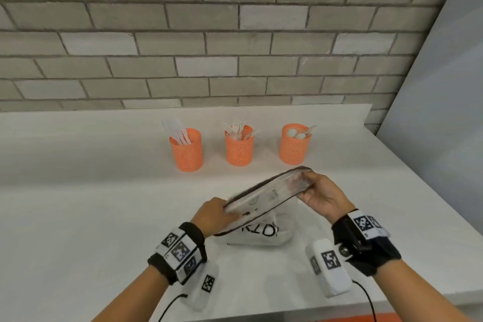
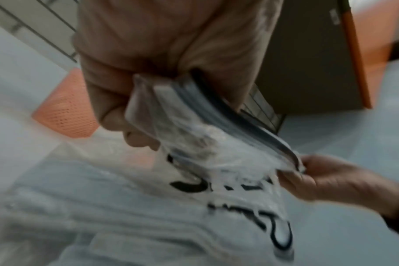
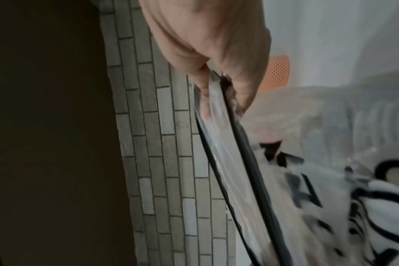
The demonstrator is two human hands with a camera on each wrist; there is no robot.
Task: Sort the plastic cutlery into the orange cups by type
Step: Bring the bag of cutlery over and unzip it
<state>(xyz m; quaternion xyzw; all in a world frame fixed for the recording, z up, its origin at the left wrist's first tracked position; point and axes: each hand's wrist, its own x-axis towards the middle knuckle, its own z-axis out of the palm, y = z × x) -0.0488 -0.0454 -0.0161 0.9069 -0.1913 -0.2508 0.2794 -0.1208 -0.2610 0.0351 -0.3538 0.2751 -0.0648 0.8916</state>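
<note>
Three orange mesh cups stand in a row at the back of the white counter: the left cup (image 1: 186, 150) holds white knives (image 1: 177, 131), the middle cup (image 1: 239, 148) forks (image 1: 237, 127), the right cup (image 1: 294, 146) spoons (image 1: 300, 133). In front of them a clear plastic zip pouch (image 1: 264, 193) with black lettering hangs lifted off the counter, its dark-edged top stretched between both hands. My left hand (image 1: 226, 213) grips the near-left end and my right hand (image 1: 308, 187) pinches the far-right end. The wrist views, both blurred, show the left hand (image 2: 148, 63) and the right hand (image 3: 212, 45) holding the pouch (image 2: 216, 162) by its rim. Whatever the pouch holds is blurred.
A grey brick wall (image 1: 235, 34) rises behind the counter (image 1: 78, 204), and a plain grey panel (image 1: 444, 86) closes the right side. The counter's front edge runs near the bottom right. Two white tagged pods (image 1: 328, 266) with black cables hang below my wrists.
</note>
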